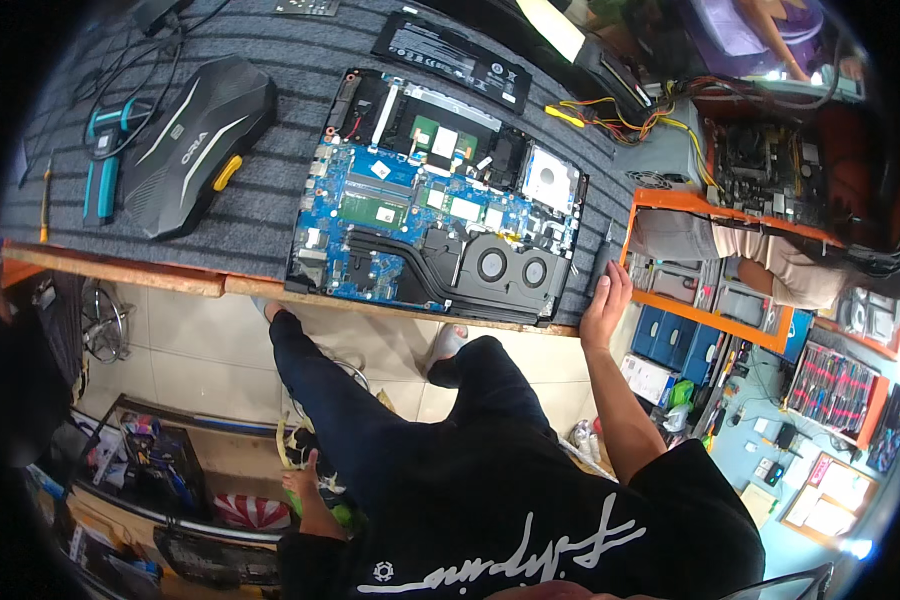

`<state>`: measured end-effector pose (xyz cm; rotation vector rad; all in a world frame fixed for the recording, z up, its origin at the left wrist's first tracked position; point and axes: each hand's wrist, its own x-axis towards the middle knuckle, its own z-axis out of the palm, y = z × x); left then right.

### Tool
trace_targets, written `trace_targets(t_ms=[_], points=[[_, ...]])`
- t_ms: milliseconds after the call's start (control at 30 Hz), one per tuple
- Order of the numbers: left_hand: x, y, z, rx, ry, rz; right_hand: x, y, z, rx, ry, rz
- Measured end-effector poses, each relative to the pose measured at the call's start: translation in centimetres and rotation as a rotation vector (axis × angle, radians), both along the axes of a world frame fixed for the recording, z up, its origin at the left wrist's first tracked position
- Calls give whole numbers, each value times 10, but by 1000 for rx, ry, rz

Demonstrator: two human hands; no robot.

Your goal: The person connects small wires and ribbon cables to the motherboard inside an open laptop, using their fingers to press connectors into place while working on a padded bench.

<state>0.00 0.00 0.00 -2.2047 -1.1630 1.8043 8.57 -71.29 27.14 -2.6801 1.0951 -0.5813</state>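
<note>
An opened laptop lies on the striped grey mat, its blue circuit board, dark heat pipes and two round fans showing. My right hand rests at the table's right front corner, beside the laptop, fingers stretched out and holding nothing. Down at my left side, my left hand is low by a worn black and yellow item, its thumb apart from the fingers. Whether it touches that item I cannot tell. Beyond the laptop lies a flat black battery.
To the laptop's left are a black tool case with a yellow latch, a teal-handled tool and a thin yellow screwdriver. Cables and a power supply stand at right, near an orange-framed glass case. A person sits beyond it.
</note>
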Motion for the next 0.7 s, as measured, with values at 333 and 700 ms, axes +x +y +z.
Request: trace_targets(t_ms=[333,700], points=[[-34,15,-55,-92,-341,-263,12,11,-7,42,-1,7],[111,75,-88,-664,-234,-593,14,16,-22,119,-47,74]])
